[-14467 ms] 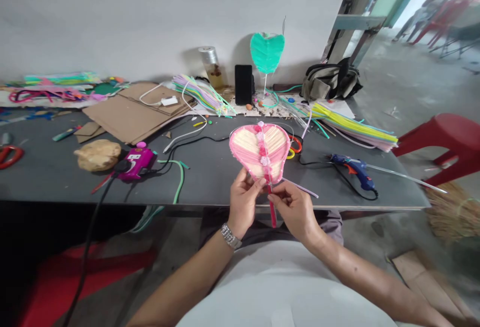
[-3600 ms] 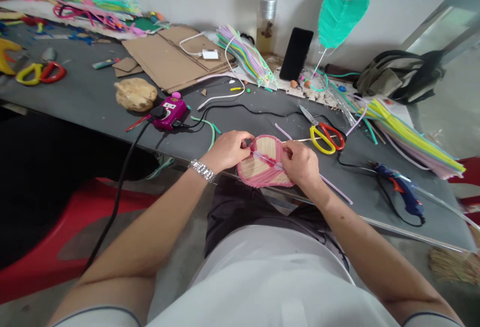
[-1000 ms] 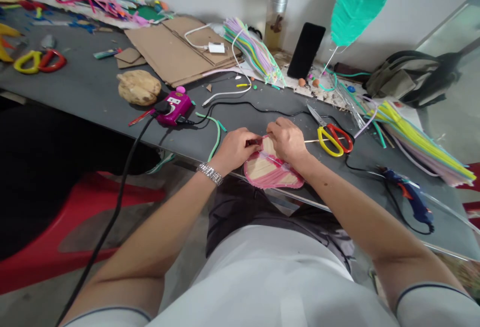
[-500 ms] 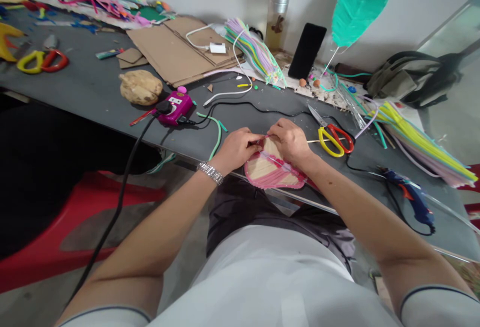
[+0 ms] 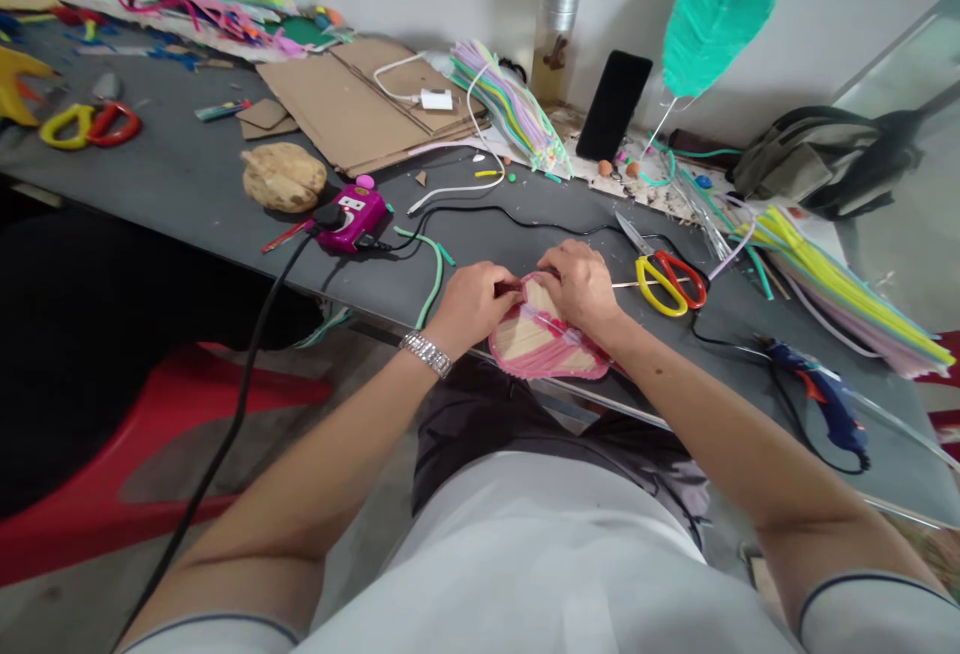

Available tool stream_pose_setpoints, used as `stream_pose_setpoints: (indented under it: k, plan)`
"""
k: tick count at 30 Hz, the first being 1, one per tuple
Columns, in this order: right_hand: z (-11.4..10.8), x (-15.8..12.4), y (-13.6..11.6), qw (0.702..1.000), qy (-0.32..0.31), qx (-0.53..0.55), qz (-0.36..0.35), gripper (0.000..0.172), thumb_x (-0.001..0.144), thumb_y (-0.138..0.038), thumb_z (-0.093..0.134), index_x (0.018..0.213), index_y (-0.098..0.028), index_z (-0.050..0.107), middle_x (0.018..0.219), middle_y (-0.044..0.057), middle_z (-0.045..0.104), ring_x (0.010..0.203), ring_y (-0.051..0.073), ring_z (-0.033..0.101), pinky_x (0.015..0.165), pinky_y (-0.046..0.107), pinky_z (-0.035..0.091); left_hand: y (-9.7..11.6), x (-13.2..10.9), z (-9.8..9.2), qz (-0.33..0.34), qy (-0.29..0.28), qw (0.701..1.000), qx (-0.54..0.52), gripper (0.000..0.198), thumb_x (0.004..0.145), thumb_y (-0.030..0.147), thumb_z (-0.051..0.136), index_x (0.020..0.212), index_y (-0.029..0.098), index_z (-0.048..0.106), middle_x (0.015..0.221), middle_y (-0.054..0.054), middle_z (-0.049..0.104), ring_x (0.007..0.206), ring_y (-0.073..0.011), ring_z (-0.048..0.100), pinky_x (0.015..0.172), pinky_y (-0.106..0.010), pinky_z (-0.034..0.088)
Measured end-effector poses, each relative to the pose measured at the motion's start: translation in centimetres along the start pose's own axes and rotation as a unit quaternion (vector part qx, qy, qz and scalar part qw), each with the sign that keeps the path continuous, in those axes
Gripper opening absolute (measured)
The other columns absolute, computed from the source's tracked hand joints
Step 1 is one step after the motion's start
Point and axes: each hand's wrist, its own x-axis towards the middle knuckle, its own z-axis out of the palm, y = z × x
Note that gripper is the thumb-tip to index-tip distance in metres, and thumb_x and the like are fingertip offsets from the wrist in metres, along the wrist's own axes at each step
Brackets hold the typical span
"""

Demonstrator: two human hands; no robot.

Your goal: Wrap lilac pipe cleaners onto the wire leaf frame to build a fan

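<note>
At the table's front edge lies a flat, rounded craft piece (image 5: 551, 359), tan in the middle with a pink fuzzy rim and pink strips across it. My left hand (image 5: 480, 304) pinches its upper left rim between thumb and fingers. On its upper right side, my right hand (image 5: 581, 284) is closed with curled fingers; the fingertips are partly hidden. A thin wooden stick runs out to the right from behind my right hand, toward scissors (image 5: 667, 279) with one yellow and one red handle.
Right of the scissors lies a blue glue gun (image 5: 825, 399), its cord along the table. Pipe cleaner bundles (image 5: 847, 284) rest at the right and back. A purple power adapter (image 5: 352, 216), cardboard (image 5: 375, 104) and a phone (image 5: 615, 104) stand behind. A dark-clothed person sits at left.
My left hand has slid slightly down and left along the rim, parting a little from my right hand. More of the craft piece's top edge shows between them.
</note>
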Motion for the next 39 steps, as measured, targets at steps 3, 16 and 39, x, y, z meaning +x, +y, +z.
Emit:
stream_pose_setpoints:
  k: [3, 16, 39]
  plan:
    - [0.2, 0.0, 0.0, 1.000, 0.002, 0.011, 0.001, 0.014, 0.094, -0.026, 0.061, 0.093, -0.020, 0.074, 0.098, 0.010, 0.068, 0.097, 0.027, 0.057, 0.080, 0.036, 0.035, 0.8, -0.2, 0.5, -0.019, 0.035, 0.998, 0.039, 0.017, 0.089, 0.028, 0.063, 0.091, 0.019, 0.079, 0.090, -0.009, 0.076, 0.084, -0.0237, 0.067, 0.076, -0.036, 0.048]
    - [0.6, 0.3, 0.4, 1.000, 0.007, 0.017, -0.010, 0.020, 0.094, -0.022, 0.054, 0.092, -0.021, 0.074, 0.094, 0.009, 0.067, 0.093, 0.025, 0.056, 0.077, 0.034, 0.033, 0.6, 1.1, -1.5, -0.060, -0.026, 0.996, -0.064, 0.018, 0.086, 0.021, 0.062, 0.076, 0.019, 0.078, 0.076, -0.006, 0.078, 0.070, -0.0194, 0.067, 0.068, -0.032, 0.047]
    - [-0.1, 0.5, 0.7, 0.999, -0.026, 0.011, -0.035, 0.014, 0.095, -0.027, 0.060, 0.096, -0.020, 0.072, 0.097, 0.009, 0.066, 0.094, 0.025, 0.057, 0.079, 0.034, 0.036, 2.4, 0.5, -1.1, -0.111, -0.020, 0.992, 0.062, 0.011, 0.085, 0.023, 0.069, 0.079, 0.018, 0.077, 0.084, -0.008, 0.078, 0.082, -0.0235, 0.070, 0.078, -0.035, 0.050]
